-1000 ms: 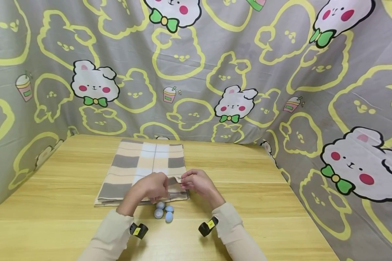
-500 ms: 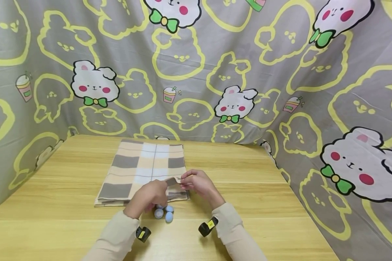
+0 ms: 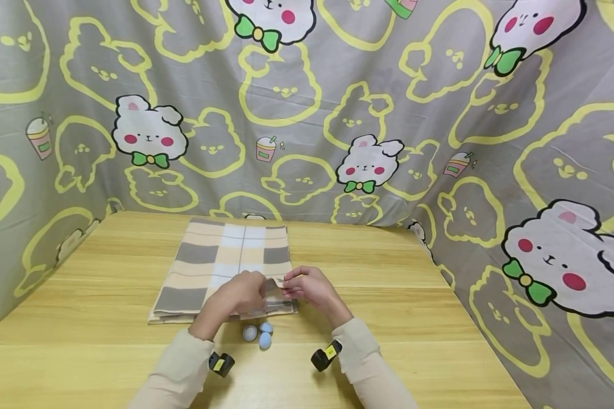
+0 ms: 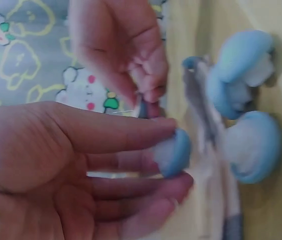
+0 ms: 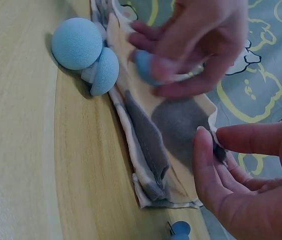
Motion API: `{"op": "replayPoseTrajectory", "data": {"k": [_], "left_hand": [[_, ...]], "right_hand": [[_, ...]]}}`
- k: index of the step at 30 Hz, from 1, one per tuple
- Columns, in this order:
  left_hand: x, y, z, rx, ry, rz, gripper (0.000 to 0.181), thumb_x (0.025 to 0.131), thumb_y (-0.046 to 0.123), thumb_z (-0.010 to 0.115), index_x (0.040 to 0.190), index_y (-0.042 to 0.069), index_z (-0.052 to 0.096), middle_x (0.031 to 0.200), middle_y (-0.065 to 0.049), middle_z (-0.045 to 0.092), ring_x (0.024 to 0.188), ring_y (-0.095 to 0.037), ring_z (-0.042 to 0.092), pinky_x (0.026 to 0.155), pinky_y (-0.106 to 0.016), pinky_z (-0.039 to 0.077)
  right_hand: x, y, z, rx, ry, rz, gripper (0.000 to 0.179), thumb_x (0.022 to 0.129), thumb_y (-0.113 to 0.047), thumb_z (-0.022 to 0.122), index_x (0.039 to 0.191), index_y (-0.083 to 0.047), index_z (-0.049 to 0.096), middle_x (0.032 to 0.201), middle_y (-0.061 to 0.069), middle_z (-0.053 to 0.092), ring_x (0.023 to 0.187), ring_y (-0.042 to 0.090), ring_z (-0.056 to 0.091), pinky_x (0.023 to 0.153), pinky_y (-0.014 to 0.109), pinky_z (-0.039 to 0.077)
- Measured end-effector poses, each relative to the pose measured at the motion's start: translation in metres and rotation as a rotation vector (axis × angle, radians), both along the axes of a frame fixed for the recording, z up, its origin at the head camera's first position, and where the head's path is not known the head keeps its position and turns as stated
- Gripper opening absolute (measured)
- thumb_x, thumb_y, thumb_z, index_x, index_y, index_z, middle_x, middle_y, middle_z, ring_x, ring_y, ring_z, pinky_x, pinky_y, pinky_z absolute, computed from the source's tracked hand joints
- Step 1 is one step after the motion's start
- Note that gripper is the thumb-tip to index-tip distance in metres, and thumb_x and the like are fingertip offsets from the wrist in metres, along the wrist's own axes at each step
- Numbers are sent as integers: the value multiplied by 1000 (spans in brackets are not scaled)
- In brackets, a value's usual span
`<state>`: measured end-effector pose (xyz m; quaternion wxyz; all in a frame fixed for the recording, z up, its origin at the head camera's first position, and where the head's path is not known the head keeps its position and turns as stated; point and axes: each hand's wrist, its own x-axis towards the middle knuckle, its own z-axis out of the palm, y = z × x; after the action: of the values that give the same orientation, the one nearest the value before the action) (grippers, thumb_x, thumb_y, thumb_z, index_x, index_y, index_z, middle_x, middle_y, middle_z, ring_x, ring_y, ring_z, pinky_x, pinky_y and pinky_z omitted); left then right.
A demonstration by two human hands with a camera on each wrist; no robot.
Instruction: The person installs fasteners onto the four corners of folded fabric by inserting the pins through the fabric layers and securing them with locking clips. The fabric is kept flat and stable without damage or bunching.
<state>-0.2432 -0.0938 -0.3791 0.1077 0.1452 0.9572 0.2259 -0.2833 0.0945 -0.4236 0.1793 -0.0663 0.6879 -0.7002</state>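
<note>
Pinching left grip (image 3: 242, 292): I see thumb and fingers around one blue dome (image 4: 182, 154).
Right grip (image 3: 313, 287): pinches the cloth (image 3: 184, 275) by its raised edge.
Dome from edge: left.

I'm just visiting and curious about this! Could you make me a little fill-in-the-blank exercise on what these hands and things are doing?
The left hand holds a knob whose rounded cap is coloured ____.
The edge of the cloth is pinched by the person's ____ hand.
In the head view, the other knobs seen on the table number ____.

Missing words: blue; right; three.
</note>
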Motion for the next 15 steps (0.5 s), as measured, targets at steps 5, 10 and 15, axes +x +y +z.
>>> {"op": "replayPoseTrajectory", "data": {"k": [5,10,15], "left_hand": [[-6,-5,7,162,82,18,7,88,11,76,94,8,76,79,-5,70,62,-16,57,56,-30,45],[-12,-6,5,307,164,61,11,93,14,71,100,9,78,80,-4,73,65,-13,62,55,-29,46],[-16,-2,-2,388,218,125,11,94,17,71,102,12,77,84,-5,75,66,-14,64,58,-30,48]], "right_hand": [[1,0,1,4,-8,1,21,92,6,60,110,16,57,84,10,68,71,13,68,73,26,60],[1,1,1,19,2,12,25,93,4,61,114,18,56,86,11,69,73,13,68,76,29,60],[0,1,0,26,5,15,24,93,3,62,113,15,58,88,14,71,74,14,69,78,30,61]]}}
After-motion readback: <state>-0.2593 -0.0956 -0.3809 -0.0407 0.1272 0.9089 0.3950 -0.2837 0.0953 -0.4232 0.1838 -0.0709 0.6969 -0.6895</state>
